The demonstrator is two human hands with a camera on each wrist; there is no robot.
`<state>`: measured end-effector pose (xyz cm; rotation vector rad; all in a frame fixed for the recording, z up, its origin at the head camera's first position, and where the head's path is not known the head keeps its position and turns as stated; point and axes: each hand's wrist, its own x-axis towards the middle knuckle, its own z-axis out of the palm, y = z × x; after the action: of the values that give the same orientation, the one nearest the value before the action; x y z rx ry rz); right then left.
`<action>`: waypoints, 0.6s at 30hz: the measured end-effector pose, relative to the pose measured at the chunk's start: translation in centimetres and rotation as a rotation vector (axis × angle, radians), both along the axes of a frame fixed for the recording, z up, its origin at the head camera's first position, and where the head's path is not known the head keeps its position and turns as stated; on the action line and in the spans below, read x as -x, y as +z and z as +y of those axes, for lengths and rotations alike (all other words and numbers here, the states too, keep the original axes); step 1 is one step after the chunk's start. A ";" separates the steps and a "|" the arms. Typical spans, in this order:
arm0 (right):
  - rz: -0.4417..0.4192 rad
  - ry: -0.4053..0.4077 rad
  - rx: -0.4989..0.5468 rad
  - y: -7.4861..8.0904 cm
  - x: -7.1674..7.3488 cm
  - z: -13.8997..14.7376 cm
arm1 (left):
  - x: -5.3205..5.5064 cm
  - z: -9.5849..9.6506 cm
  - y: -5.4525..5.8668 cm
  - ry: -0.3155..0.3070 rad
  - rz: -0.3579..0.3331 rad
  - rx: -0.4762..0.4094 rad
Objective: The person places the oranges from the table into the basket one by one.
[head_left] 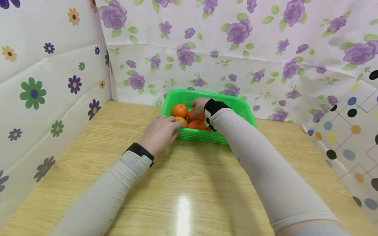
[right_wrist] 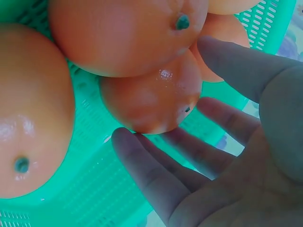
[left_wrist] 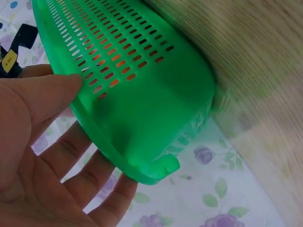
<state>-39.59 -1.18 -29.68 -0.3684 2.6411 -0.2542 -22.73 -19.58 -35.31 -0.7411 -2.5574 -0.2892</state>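
Several oranges [head_left: 180, 111] in basket [head_left: 203, 137], beside right hand [head_left: 200, 104].

Table [head_left: 171, 170] before the basket [head_left: 203, 131] is free; its walls [left_wrist: 156, 104] (and oranges [head_left: 180, 110] inside) obstruct.

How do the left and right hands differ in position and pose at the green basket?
The left hand is at the near-left corner of the green basket, while the right hand reaches into it. The left hand holds the basket by its rim; the right hand has its fingers spread around an orange, with firm contact unclear. Both wear black wristbands and pale sleeves.
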 end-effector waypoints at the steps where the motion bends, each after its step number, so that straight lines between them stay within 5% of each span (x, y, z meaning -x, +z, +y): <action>1: 0.002 0.002 0.000 0.2 -0.2 0.0 | 0.0 0.0 0.0 0.001 0.000 0.001; 12: 0.035 0.061 -0.032 0.1 0.2 0.4 | 0.2 0.0 0.1 -0.005 -0.005 -0.007; 18: 0.066 0.112 -0.063 1.7 -2.2 0.7 | 0.0 0.1 0.1 0.000 -0.017 -0.005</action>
<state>-37.39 -0.45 -27.97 -0.5101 2.6744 -0.1246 -22.73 -19.49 -35.22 -0.7395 -2.5713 -0.3034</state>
